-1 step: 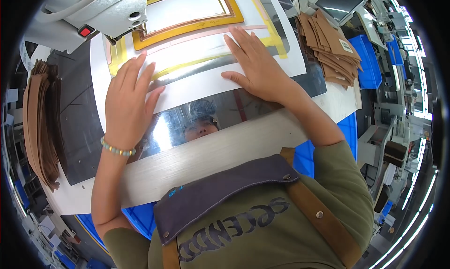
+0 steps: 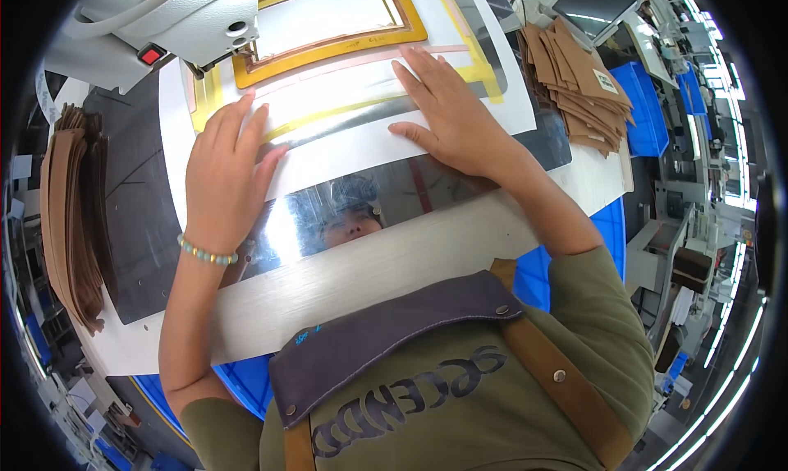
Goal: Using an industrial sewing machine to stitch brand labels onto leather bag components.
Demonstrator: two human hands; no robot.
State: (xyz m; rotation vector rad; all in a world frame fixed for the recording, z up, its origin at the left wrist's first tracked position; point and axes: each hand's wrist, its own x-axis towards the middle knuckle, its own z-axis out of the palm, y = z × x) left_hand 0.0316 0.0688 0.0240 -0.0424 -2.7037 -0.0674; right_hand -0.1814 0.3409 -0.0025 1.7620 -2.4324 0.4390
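My left hand (image 2: pixel 223 171), with a bead bracelet at its wrist, lies with fingers stretched along the left part of a white sheet (image 2: pixel 353 153). On the right, my right hand (image 2: pixel 454 118) rests spread out, its fingertips near a pink strip and yellow tape (image 2: pixel 487 81) on the template. Neither hand holds anything. Beyond the fingertips sits a yellow rectangular frame (image 2: pixel 332 52) with a brown inner border and a white middle. Its far edge is cut off by the picture. The sheet lies over a shiny dark plate (image 2: pixel 402 188).
A white sewing machine head (image 2: pixel 193 19) overhangs the frame's left corner. Brown pieces are stacked on the left (image 2: pixel 66 216), and another brown pile (image 2: pixel 579 85) lies on the right. Near that pile are a blue bin (image 2: pixel 640 110) and a screen (image 2: pixel 595 7). The pale table edge (image 2: pixel 369 274) runs before me.
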